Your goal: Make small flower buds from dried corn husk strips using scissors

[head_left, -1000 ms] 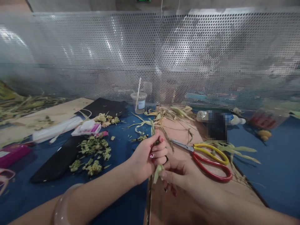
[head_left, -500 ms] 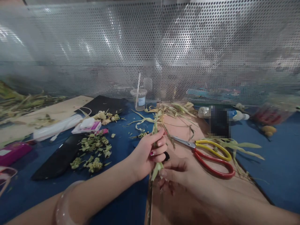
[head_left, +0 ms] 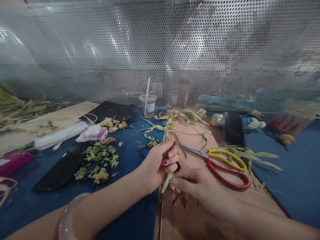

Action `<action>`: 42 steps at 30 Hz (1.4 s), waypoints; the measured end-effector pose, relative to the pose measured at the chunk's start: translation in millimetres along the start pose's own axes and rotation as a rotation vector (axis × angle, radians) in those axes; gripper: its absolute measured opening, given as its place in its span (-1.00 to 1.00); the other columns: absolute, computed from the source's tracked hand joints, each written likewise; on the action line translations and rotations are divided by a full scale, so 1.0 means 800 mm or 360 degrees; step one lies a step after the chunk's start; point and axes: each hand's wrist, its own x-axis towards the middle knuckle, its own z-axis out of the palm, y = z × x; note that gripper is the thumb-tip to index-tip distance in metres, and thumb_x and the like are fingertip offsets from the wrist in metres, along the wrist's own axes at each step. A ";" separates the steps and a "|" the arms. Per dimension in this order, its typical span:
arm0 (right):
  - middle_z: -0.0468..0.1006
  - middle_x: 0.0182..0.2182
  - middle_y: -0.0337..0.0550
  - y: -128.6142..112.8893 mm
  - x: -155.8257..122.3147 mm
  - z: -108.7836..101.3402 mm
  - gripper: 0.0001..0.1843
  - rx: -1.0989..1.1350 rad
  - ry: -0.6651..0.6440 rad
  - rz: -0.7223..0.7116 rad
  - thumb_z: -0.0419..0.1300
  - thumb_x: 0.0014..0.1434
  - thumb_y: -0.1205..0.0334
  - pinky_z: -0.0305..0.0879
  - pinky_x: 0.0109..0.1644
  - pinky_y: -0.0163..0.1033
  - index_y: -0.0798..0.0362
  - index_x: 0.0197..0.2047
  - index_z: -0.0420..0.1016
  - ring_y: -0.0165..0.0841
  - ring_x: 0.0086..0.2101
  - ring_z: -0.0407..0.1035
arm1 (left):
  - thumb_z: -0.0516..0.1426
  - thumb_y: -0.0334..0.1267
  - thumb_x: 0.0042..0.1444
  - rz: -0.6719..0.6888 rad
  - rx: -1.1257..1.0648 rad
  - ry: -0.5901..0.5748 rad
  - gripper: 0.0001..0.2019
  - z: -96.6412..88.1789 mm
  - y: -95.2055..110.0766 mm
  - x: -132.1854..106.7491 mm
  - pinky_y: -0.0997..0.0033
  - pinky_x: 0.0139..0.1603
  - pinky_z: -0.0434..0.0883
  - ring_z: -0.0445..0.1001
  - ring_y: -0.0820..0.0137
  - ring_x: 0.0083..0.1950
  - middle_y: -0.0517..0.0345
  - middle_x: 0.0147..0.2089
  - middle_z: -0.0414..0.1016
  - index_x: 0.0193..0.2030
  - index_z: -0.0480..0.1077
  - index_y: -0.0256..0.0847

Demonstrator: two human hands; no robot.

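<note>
My left hand [head_left: 160,163] is closed around a bundle of pale green dried leaf strips [head_left: 167,181], whose lower end pokes out beneath the fingers. Just below it, my right hand [head_left: 190,185] pinches that lower end between thumb and fingers. Longer strips rise above the left hand toward a loose heap of dried leaves [head_left: 190,116] at the back of the brown board [head_left: 195,220]. Scissors [head_left: 222,166] with one yellow and one red handle lie on the board, right of both hands, blades pointing left.
Crumbled dried plant clumps [head_left: 101,156] lie on the blue tabletop [head_left: 125,213], beside a black flat object [head_left: 60,171]. A plastic cup [head_left: 149,106] with a straw stands at the back, before a perforated metal panel [head_left: 112,50]. Right of the board rests a bottle [head_left: 255,122].
The fingers of my right hand have shifted slightly at the lower end of the leaf strips. My left hand keeps its grip almost unmoved.
</note>
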 end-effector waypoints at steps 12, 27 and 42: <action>0.43 -0.55 -0.23 0.007 0.003 -0.004 -0.73 0.0118 0.0305 -0.0216 0.20 0.02 0.07 0.15 -0.48 -0.38 0.14 -0.44 0.48 -0.51 -0.56 0.21 | 0.19 -0.26 -0.04 0.0011 0.0719 0.0072 -0.69 0.003 -0.010 -0.001 0.52 -0.53 0.33 0.42 0.46 -0.49 0.12 -0.39 0.44 -0.11 0.31 -0.21; 0.40 -0.60 -0.19 0.020 0.012 -0.018 -0.63 0.0137 0.0551 -0.0341 0.16 0.05 -0.03 0.09 -0.48 -0.36 0.15 -0.41 0.51 -0.49 -0.57 0.18 | 0.12 -0.23 0.00 0.0349 0.1706 0.0238 -0.84 0.008 0.004 -0.006 0.45 -0.38 0.34 0.43 0.40 -0.46 0.11 -0.50 0.47 -0.50 0.37 -0.27; 0.41 -0.61 -0.21 0.008 0.007 -0.016 -0.67 -0.0085 0.0561 -0.0230 0.17 0.03 0.01 0.13 -0.52 -0.37 0.13 -0.53 0.47 -0.49 -0.60 0.19 | 0.11 -0.22 -0.03 0.0213 0.1977 0.0147 -0.82 -0.001 0.014 -0.003 0.44 -0.38 0.34 0.45 0.38 -0.44 0.06 -0.49 0.51 -0.51 0.41 -0.29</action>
